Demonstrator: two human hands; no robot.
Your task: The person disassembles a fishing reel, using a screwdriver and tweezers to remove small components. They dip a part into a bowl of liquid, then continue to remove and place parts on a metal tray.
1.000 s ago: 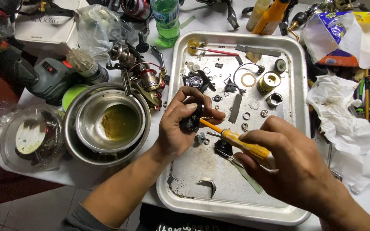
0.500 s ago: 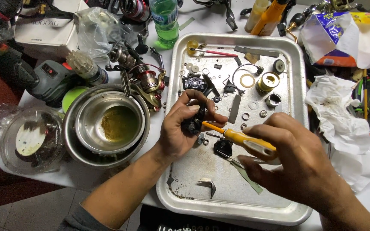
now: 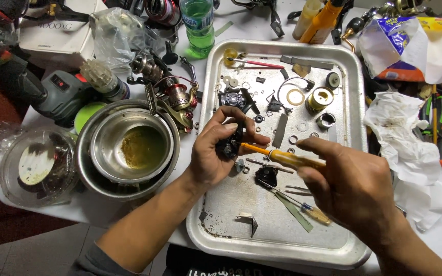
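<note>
The left hand is closed around a small black part above the metal tray. The right hand grips a yellow-handled screwdriver — its shaft lies level, tip pointing left into the part.

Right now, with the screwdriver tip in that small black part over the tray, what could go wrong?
1. The yellow-handled screwdriver meets the black part at a slant; it may slip toward the left hand fingers.
2. The left hand holds the part in the air above the metal tray, so a freed screw could drop among the loose washers and be hard to pick out.
3. The right hand hovers over a second screwdriver and could knock it.
</note>
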